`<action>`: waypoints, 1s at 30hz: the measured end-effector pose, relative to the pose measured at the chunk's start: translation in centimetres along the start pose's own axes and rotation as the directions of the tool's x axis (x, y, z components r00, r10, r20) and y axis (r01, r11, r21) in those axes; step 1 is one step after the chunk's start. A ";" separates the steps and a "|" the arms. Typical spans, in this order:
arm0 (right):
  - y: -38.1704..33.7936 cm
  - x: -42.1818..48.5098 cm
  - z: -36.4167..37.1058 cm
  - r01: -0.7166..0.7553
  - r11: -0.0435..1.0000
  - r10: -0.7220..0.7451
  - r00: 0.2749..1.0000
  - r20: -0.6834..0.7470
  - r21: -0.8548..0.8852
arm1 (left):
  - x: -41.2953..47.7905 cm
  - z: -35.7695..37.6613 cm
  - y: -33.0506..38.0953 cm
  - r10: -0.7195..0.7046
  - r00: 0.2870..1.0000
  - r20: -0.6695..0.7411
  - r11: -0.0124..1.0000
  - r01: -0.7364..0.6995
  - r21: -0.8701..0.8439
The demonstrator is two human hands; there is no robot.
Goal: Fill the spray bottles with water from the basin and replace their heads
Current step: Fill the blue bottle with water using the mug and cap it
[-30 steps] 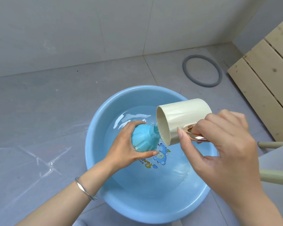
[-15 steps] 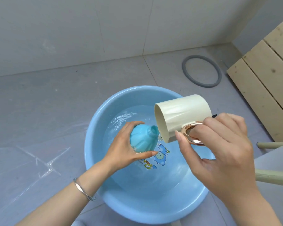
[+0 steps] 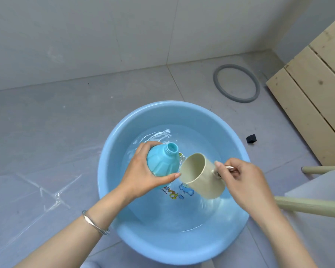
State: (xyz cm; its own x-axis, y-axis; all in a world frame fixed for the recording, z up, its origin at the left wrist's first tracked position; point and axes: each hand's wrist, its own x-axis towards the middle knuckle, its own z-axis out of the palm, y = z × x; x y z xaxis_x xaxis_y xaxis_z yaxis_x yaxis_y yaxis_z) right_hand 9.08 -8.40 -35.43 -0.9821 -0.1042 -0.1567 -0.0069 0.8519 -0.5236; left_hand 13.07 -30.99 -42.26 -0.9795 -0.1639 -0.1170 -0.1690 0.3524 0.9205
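The left hand (image 3: 143, 175) is gripping the round turquoise plastic spray bottle (image 3: 162, 161), headless and tilted, its open neck pointing up and away over the water. The right hand (image 3: 244, 180) is pinching the shiny metal handle (image 3: 230, 168) of a cream cylindrical mug (image 3: 201, 178), which is leaning just beside the bottle. Both are hovering inside the wide light-blue plastic basin (image 3: 182, 246), which is sitting on grey floor tiles (image 3: 66, 132) near a grey rubber ring (image 3: 236, 83) and a pale wooden slatted pallet (image 3: 313, 89).

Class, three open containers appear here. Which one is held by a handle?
The cream mug: the right hand grips its metallic handle. The blue bottle is gripped round its body; the basin sits unheld.
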 end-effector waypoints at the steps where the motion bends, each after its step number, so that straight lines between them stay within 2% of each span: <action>1: 0.3 0.1 1.0 0.006 1.000 -0.006 1.000 -0.013 -0.016 | 0.0 0.0 0.0 -0.003 1.000 -0.006 1.000 0.003 -0.004; 5: 2.0 0.8 4.0 0.058 0.985 -0.067 0.996 -0.051 -0.160 | 0.0 0.0 -0.1 -0.026 1.000 -0.004 0.999 0.026 -0.030; 10: 3.2 1.6 6.3 0.254 0.906 -0.298 0.951 -0.086 -0.339 | -0.1 0.0 -0.1 -0.064 0.998 0.015 0.994 0.065 -0.092; 12: 3.2 1.9 7.1 0.289 0.869 -0.344 0.936 -0.070 -0.403 | 0.0 0.1 -0.1 -0.064 0.998 0.010 0.991 0.065 -0.115; 19: 2.6 1.4 10.4 0.384 0.803 -0.449 0.892 -0.039 -0.456 | -0.2 0.2 0.0 -0.073 0.997 -0.022 0.985 0.069 -0.159; 22: 1.8 0.9 10.6 0.429 0.823 -0.487 0.870 -0.075 -0.373 | -0.2 0.1 0.0 -0.070 0.996 -0.051 0.979 0.059 -0.193; 24: 1.5 0.6 10.4 0.407 0.888 -0.434 0.895 -0.098 -0.216 | -0.2 0.0 0.0 -0.070 0.995 -0.075 0.977 0.053 -0.209; 27: 1.9 0.5 9.9 0.196 0.972 -0.189 0.980 -0.066 0.130 | 0.0 -0.3 0.2 -0.058 0.992 -0.114 0.976 0.032 -0.215; 30: 2.5 0.2 9.0 -0.028 0.892 0.028 1.000 0.008 0.451 | 0.2 -0.9 0.7 -0.071 0.986 -0.153 0.969 0.032 -0.246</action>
State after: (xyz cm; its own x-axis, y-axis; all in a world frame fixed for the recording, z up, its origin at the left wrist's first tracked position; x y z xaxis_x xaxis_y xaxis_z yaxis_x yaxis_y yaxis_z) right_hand 10.56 -10.93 -44.29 -0.9805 -0.0844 -0.1777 0.1065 0.5317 -0.8402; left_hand 12.85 -31.60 -41.29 -0.9367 -0.3276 -0.1239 -0.1678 0.1091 0.9798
